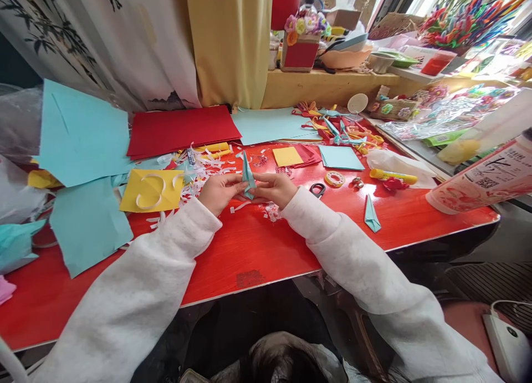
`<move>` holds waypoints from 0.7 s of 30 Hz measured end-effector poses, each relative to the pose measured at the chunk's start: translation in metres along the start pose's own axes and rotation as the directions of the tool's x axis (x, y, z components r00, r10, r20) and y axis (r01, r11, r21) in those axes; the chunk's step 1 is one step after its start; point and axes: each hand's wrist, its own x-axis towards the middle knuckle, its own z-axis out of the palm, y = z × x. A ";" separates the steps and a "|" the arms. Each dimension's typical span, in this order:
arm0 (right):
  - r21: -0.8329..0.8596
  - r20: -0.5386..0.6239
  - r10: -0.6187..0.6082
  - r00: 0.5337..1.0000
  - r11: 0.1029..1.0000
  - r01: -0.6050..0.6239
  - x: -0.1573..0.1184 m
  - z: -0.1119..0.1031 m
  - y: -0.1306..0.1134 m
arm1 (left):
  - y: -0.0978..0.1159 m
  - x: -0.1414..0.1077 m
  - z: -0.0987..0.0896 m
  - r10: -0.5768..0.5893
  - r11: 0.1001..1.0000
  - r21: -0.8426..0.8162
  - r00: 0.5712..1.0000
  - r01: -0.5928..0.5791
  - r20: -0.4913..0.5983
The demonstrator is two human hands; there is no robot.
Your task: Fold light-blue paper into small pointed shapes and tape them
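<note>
Between my two hands a folded light-blue paper piece (248, 172) stands upright, narrow and pointed at the top. My left hand (219, 193) pinches it from the left, and my right hand (276, 189) grips its other side, fingertips close together. Part of its lower end is hidden by my fingers. A similar folded blue paper (372, 214) lies on the red table (266, 255) to the right. Black-handled scissors (318, 190) and a roll of tape (334, 178) lie just beyond my right hand.
Yellow square paper (287, 157) and a blue square stack (341, 157) lie behind my hands. Red sheets (183, 129) and large blue sheets (85, 133) sit at left, near white paper scraps (199, 183). A glue stick (393, 176) and a tall patterned cup (482, 175) are at right.
</note>
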 end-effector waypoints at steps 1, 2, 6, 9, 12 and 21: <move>-0.009 0.009 0.001 1.000 1.000 -0.001 0.000 0.000 0.000 | -0.001 0.000 0.000 0.006 1.000 0.013 1.000 -0.006 -0.010; -0.015 0.016 0.002 1.000 1.000 -0.001 0.000 0.000 0.000 | -0.001 0.000 0.000 0.013 1.000 0.026 1.000 -0.012 -0.017; -0.049 0.004 -0.007 1.000 0.999 0.007 0.001 -0.001 0.002 | -0.001 0.001 0.002 0.021 0.998 0.062 1.000 -0.021 -0.002; -0.112 -0.023 -0.052 0.998 0.992 0.049 0.003 -0.003 0.006 | 0.000 0.000 0.003 0.001 0.997 0.079 0.999 0.002 -0.042; -0.192 -0.068 -0.116 0.991 0.976 0.101 0.005 -0.005 0.010 | -0.001 0.000 0.000 -0.043 0.971 0.232 0.997 0.059 -0.071; -0.112 -0.003 -0.138 0.990 0.984 0.136 0.008 -0.012 0.007 | -0.006 -0.001 -0.005 -0.029 0.847 0.531 0.999 0.009 0.028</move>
